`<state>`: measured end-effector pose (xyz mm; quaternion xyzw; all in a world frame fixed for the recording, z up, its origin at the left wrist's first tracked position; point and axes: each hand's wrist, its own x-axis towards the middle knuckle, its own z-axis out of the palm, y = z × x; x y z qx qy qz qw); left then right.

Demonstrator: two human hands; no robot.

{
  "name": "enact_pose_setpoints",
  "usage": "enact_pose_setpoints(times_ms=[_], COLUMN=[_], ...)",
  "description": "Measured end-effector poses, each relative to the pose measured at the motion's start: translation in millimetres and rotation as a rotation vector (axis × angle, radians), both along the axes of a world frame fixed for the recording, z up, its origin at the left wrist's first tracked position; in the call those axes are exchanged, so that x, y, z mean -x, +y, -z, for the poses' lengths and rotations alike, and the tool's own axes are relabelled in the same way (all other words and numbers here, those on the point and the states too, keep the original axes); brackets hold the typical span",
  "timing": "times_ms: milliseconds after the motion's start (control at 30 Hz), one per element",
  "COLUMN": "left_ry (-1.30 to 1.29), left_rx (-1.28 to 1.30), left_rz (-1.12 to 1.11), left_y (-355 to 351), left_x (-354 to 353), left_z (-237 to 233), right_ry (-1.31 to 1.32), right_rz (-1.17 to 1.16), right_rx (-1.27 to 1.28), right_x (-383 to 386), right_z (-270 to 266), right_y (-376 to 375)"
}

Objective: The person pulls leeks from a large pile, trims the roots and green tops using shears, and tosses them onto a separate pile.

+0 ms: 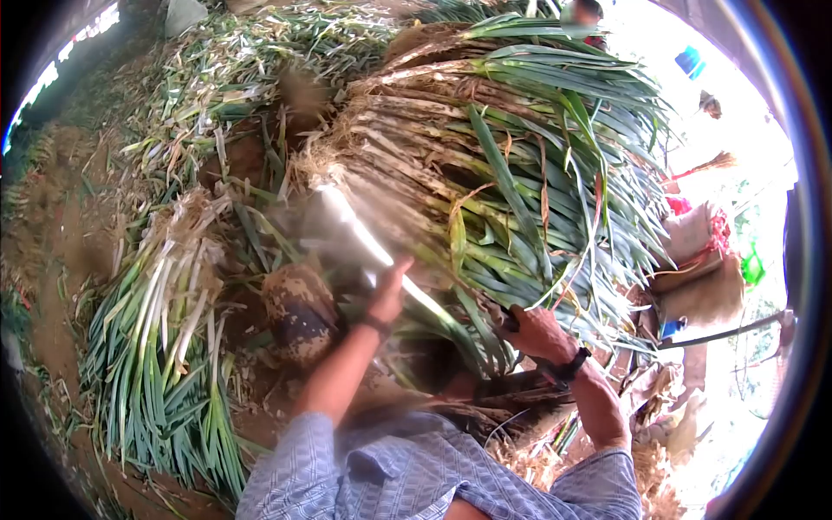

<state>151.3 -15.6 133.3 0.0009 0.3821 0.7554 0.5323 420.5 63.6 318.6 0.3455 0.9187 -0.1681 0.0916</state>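
Observation:
A long green onion (360, 227) with a bright white stalk lies slantwise in front of me, its root end up and left, its leaves toward my body. My left hand (387, 296) is closed around the stalk at its middle. Near the onion's leaf end, my right hand (539, 334) has its fingers curled around something dark that I cannot make out. Just beyond both hands rises a big heap of unpeeled green onions (433, 147), brown stalks to the left and leaves to the right. The root end of the held onion is blurred.
A bundle of clean white-stalked onions (160, 321) lies on the ground at left. Between it and my left arm is a patchy dark rounded object (299, 312). Leaf scraps (234, 65) cover the ground behind. Sacks (698, 277) stand at right; part of a person (582, 16) shows at the top.

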Motion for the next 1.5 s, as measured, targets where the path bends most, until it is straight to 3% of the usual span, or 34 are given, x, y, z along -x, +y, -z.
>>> enact_pose_setpoints(times_ms=[267, 400, 567, 700, 767, 833, 1033, 1100, 1167, 1300, 1500], left_ry=[-0.104, -0.117, 0.097, -0.060, 0.065, -0.119, -0.145, 0.158, 0.210, 0.001, -0.098], left_rx=[-0.011, -0.001, -0.098, -0.025, -0.075, -0.081, -0.183, -0.231, -0.204, -0.114, 0.041], left_rz=[0.085, 0.065, -0.021, -0.230, -0.221, -0.168, -0.111, -0.072, -0.039, -0.051, -0.195], left_y=[15.3, 12.0, -0.7, -2.2, -4.2, -8.6, -8.0, -11.5, -16.9, -15.5, 3.6], left_x=[-5.5, -11.2, -12.1, -12.8, -10.8, -4.8, 8.9, 4.6, 2.0, -3.1, 1.3], left_z=[2.9, 0.6, -6.6, 18.5, 11.8, -5.0, 19.2, 36.8, 15.1, -11.8, 17.8], right_ry=[-0.111, -0.195, -0.173, -0.139, -0.106, -0.079, -0.061, -0.041, -0.081, -0.028, -0.264], right_rz=[0.082, 0.006, 0.045, 0.010, -0.006, -0.029, -0.061, -0.004, -0.021, -0.079, -0.051], right_rx=[0.057, 0.055, 0.032, 0.023, 0.043, 0.090, 0.128, 0.128, 0.153, 0.114, 0.117], right_x=[-3.9, -12.1, -21.1, -14.3, -10.0, 0.6, 43.7, 59.2, 73.9, 70.4, 46.7], right_z=[-37.9, -48.5, -47.8, -41.0, -32.2, -24.6, -13.7, -14.4, -22.0, -17.3, -23.0], right_y=[-4.6, -4.8, -0.4, -3.5, 0.5, 5.1, 17.9, 16.8, 20.6, 28.2, 25.5])
